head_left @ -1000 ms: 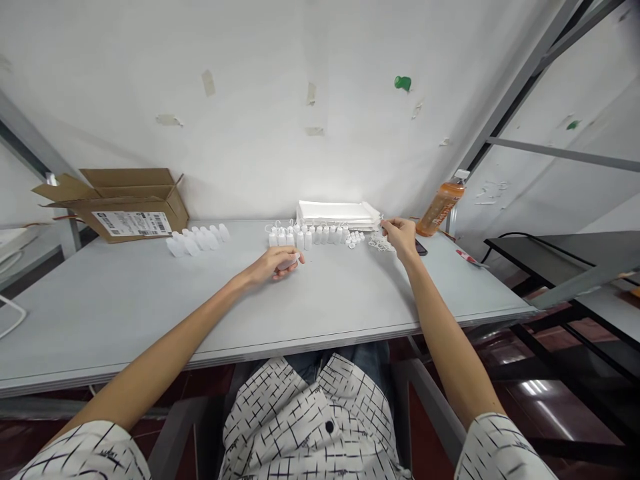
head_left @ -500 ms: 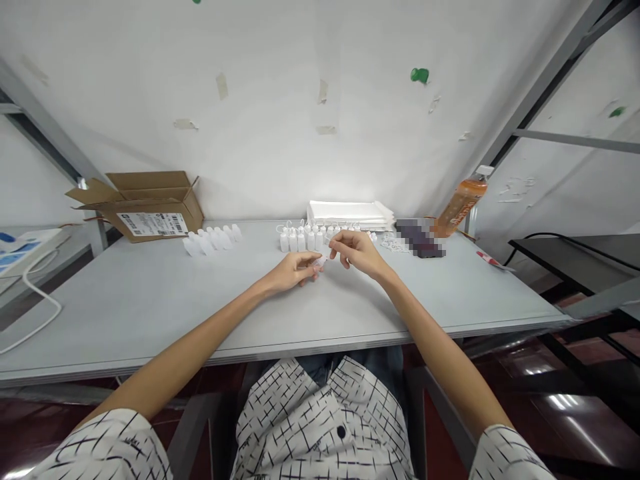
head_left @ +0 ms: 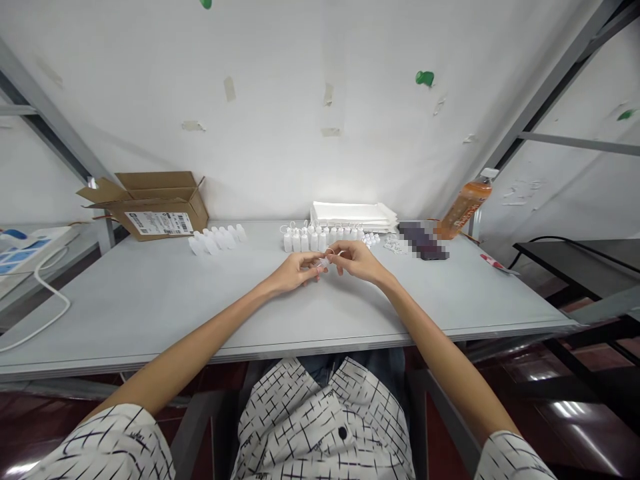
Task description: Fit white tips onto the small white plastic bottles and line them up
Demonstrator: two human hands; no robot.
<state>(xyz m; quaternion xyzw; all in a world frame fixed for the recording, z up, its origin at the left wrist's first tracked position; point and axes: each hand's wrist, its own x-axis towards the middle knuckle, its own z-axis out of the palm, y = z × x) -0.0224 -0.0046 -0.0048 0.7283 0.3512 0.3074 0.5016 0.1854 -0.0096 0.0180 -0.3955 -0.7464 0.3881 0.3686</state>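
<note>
Far left, a cardboard box [head_left: 160, 207], flaps up, stands near the wall, probably to leave the front of the table [head_left: 165, 300] to the arms. Just right of it, a cluster of translucent pieces [head_left: 217, 240]; detail too small to read. Left hand [head_left: 295, 272] next, fingers closed around a small bottle [head_left: 324, 263], in front of the upright white bottles [head_left: 305, 241]; its top end is left exposed, apparently so the other hand can reach it. Behind these rows, a stack of white sheets [head_left: 353, 213]. Right hand [head_left: 357, 260] meets the left, thumb and finger pinching what looks like a thin white loop [head_left: 330, 251]; a fingertip hold likely suits so slight a part. Beyond it, small white caps [head_left: 371, 239], then a heap of loops [head_left: 395, 244], both seemingly kept within easy right-hand reach. Last, an orange drink bottle [head_left: 466, 207], tilted in view, well apart from the handwork.
</note>
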